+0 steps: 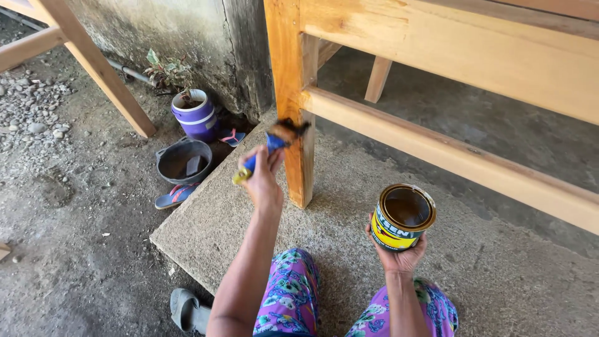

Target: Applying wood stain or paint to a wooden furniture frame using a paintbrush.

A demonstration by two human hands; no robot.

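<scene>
My left hand (263, 181) grips a paintbrush (274, 140) with a blue and yellow handle. Its dark, wet bristles touch the leg (288, 75) of a light wooden frame. My right hand (399, 256) holds an open yellow tin (402, 215) of brown varnish from below, to the right of the leg. The frame's lower rail (449, 156) runs off to the right. My knees, in purple flowered trousers, are at the bottom of the view.
The frame's leg stands on a concrete slab (206, 231). To its left are a purple plant pot (194, 115), a dark basin (183, 161), flip-flops (176, 195), a grey sandal (187, 310), another slanted wooden leg (100, 68), gravel and a rough wall.
</scene>
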